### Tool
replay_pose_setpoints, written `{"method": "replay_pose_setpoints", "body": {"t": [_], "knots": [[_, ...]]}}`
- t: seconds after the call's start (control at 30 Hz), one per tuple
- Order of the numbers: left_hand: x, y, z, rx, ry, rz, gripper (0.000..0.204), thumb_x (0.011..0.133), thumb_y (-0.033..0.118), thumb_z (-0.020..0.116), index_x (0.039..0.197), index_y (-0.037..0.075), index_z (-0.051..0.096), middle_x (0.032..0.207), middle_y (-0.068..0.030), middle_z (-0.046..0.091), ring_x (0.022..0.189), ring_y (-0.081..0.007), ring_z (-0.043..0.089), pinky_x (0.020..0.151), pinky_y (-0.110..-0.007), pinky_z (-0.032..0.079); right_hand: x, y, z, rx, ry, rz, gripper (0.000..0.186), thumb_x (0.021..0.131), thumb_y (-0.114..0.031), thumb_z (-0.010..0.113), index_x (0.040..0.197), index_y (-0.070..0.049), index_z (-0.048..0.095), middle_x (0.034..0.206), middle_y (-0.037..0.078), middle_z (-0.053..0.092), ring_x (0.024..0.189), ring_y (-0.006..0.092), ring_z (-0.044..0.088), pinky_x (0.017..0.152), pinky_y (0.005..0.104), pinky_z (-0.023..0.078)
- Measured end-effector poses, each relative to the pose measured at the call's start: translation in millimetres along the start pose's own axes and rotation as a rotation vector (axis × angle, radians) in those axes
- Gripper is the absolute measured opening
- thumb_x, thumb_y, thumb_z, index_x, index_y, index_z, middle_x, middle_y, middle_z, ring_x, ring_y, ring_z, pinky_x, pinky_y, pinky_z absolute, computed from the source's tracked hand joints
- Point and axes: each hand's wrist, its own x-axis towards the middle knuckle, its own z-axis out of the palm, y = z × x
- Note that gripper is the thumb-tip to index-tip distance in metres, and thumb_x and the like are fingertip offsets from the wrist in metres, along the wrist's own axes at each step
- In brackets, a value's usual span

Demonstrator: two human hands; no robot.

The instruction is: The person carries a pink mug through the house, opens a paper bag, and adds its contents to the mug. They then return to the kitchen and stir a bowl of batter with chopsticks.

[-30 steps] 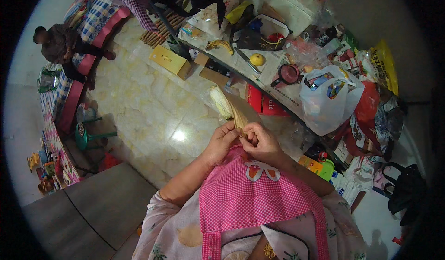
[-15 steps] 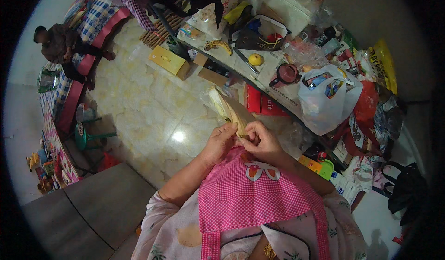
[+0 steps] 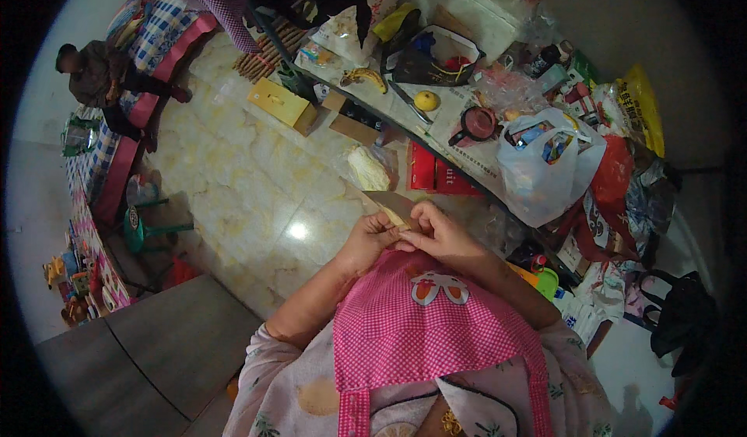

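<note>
My left hand (image 3: 368, 242) and my right hand (image 3: 445, 236) meet in front of my chest, just above a pink checked apron (image 3: 420, 320). Between their fingertips is a tan folded strip (image 3: 394, 217), pale yellow along one edge and brownish-grey on the flat part behind. Its exact kind does not show. The left fingers close on its near end, while the right thumb and fingers pinch it from the other side. Beyond the hands, on the floor, lies a pale yellow leafy bundle (image 3: 368, 169), like a cabbage, on clear plastic.
A long table (image 3: 443, 129) at the right carries a knife (image 3: 411, 102), a yellow fruit (image 3: 427, 101), bananas (image 3: 364, 77), a mug (image 3: 475, 125) and a full white plastic bag (image 3: 545, 172). Boxes stand below. A person (image 3: 101, 79) sits at the far left; a green stool (image 3: 140, 231) is nearer.
The tan strip stood up long and pointed away from me; now it is much shorter in view, folded or lowered between my fingers. The leafy bundle behind shows more fully.
</note>
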Motion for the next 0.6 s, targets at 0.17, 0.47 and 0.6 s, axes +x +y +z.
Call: {"method": "replay_pose_setpoints", "body": {"t": [0.17,0.47,0.6], "knots": [[-1,-2,6,-0.031,0.106,-0.047,0.021,0.092,0.006,0.050,0.110,-0.002,0.057,0.104,-0.0119,0.063,0.091,-0.0205,0.063,0.080,-0.030,0.054,-3,14,-7,-0.144,0.067,-0.283,0.024,0.083,-0.015,0.063,0.102,-0.002,0.054,0.083,0.012,0.058,0.077,0.0254,0.059,0.069,0.0326,0.047],[-2,10,11,-0.157,0.176,-0.016,0.023,0.091,0.007,0.052,0.111,-0.003,0.056,0.102,-0.0143,0.064,0.088,-0.0221,0.064,0.077,-0.030,0.055,-16,-11,-18,-0.168,0.050,-0.254,0.016,0.081,-0.010,0.060,0.094,-0.002,0.055,0.081,0.013,0.057,0.079,0.0279,0.059,0.070,0.0354,0.047],[1,14,17,-0.095,0.195,0.015,0.022,0.092,0.007,0.049,0.111,-0.003,0.055,0.101,-0.0133,0.064,0.088,-0.0198,0.064,0.075,-0.027,0.055,-13,-2,-15,-0.259,0.155,-0.275,0.012,0.081,-0.007,0.057,0.088,-0.002,0.050,0.080,0.015,0.056,0.073,0.0326,0.057,0.065,0.0380,0.046]]}}
